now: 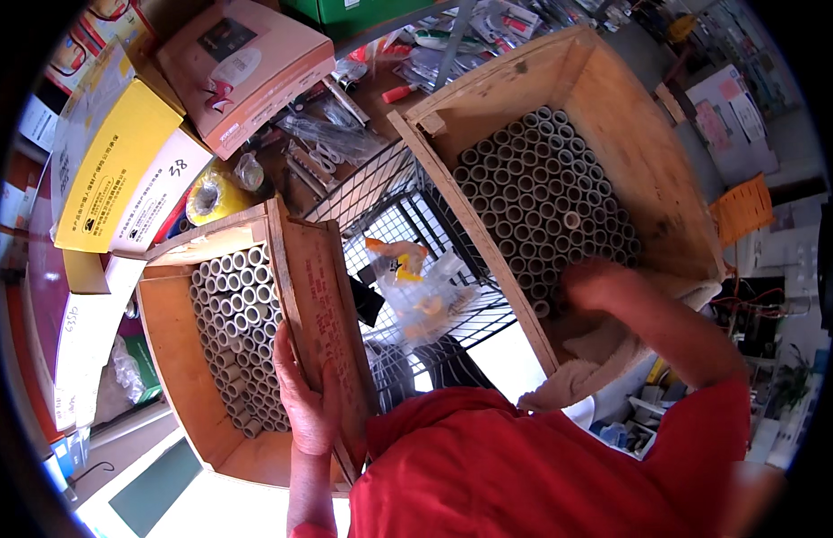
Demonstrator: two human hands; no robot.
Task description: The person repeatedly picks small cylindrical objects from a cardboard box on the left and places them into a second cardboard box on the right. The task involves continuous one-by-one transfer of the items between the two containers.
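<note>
Two open wooden boxes hold rows of short grey tubes seen end-on. My left hand (307, 397) grips the near wall of the left wooden box (327, 323), its thumb on the outer face and its fingers along the rim, beside the grey tubes (245, 296) inside. My right hand (594, 286) reaches into the right wooden box (483, 242), over the lower edge of its grey tubes (524, 181); its fingers are blurred and partly hidden, so I cannot tell whether they hold a tube. A beige cloth (591, 376) hangs over that box's near right corner.
A black wire basket (456, 350) with plastic bags (426, 302) in it stands between the boxes. Cartons, including a yellow one (120, 175) and a pink one (255, 67), are at the upper left. Packaged goods and a red-handled tool (399, 93) lie behind.
</note>
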